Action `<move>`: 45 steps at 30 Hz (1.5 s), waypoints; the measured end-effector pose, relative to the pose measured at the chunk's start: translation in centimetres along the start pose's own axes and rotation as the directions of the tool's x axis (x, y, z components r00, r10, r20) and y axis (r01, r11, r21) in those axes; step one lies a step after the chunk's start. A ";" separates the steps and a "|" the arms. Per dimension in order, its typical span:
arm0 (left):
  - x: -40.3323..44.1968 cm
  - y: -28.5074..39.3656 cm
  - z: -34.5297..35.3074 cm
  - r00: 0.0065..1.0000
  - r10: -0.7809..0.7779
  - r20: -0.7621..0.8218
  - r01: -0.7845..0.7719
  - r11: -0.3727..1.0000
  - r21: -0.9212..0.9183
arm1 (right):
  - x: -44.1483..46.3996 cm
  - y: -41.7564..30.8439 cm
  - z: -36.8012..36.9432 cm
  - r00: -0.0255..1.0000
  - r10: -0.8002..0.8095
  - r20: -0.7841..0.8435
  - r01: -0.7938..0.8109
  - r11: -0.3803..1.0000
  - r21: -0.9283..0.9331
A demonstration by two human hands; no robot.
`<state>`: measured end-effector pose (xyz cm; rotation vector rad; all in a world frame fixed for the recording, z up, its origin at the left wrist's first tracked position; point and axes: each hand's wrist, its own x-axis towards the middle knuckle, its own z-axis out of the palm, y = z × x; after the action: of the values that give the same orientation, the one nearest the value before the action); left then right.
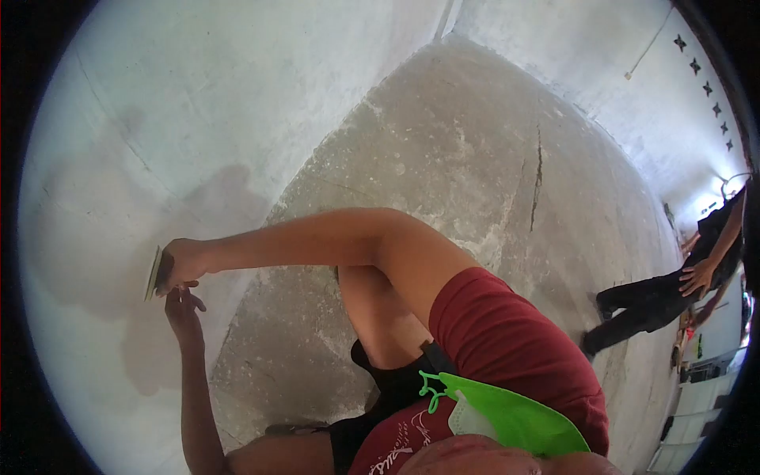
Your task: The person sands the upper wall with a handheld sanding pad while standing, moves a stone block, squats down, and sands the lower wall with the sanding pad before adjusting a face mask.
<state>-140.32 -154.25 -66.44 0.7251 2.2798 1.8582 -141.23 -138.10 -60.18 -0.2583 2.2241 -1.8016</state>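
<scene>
My right hand (184,265), at the end of the bare arm below the dark red sleeve, is closed on a thin flat pad (153,273). The pad is seen nearly edge-on, pale with a dark side toward my palm, and its face is turned to the whitish wall (95,190). Whether it presses on the wall or stands slightly off it, I cannot tell. Just below is my left hand (184,311), with fingers loosely bent and apart, close to the right hand and holding nothing I can see.
The rough grey concrete floor (443,150) meets the wall along a slanting edge and has a dark crack (537,178). A person in dark clothes (657,301) stands at the right. A green face mask (522,416) hangs close below my head. Shadows fall on the wall.
</scene>
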 end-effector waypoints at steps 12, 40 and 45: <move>-0.6 0.4 0.1 0.988 -0.083 -0.127 0.062 0.985 -0.163 | -0.7 -1.0 0.8 0.995 -0.100 -0.010 0.100 0.995 0.026; -1.9 4.6 1.0 0.981 -0.026 -0.191 -0.030 0.959 -0.283 | -1.8 -3.5 0.1 0.906 -0.285 0.312 0.170 0.922 0.347; -2.1 5.8 1.5 0.972 -0.003 -0.235 -0.083 0.931 -0.356 | -2.1 -3.8 -0.6 0.895 -0.189 0.404 -0.022 0.886 0.464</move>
<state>-136.26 -152.98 -61.80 0.5246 1.9533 2.4069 -139.55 -137.78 -56.13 -0.6031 1.4512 -2.0065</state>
